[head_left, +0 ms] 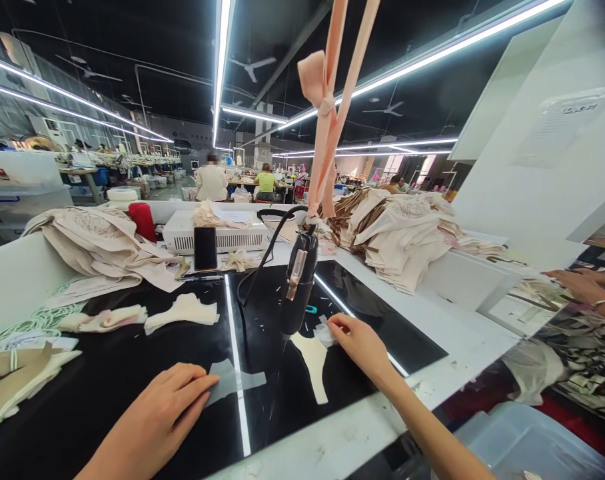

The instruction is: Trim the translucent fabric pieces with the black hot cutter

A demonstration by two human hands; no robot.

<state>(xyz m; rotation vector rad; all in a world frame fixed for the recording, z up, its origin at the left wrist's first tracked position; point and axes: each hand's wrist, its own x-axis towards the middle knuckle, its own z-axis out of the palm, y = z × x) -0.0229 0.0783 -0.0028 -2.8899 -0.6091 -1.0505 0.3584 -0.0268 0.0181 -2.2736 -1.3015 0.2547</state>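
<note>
My left hand (pixel 165 408) has its fingers closed at the left edge of a sheer grey-white fabric piece (pixel 237 383), which lies on the black tabletop (pixel 107 393). Thumb and fingers of my right hand (pixel 361 341) pinch the end of some small sheer white fabric (pixel 324 332). Just below that, a cream Y-shaped fabric piece (pixel 312 363) lies flat. Between my hands a black hand-held electric tool (pixel 300 283) hangs upright from a knotted peach strap (pixel 327 113); its tip is close to the cream piece. Neither hand touches the tool.
Stacked cream pieces (pixel 182 312) lie left, near green-white cords (pixel 47 313). Behind are a fabric heap (pixel 102 240), a phone (pixel 205 249) against a white box (pixel 175 235), and a large fabric pile (pixel 407 233). A black cable (pixel 270 250) loops beside the tool. Another person's hands (pixel 582 283) are at right.
</note>
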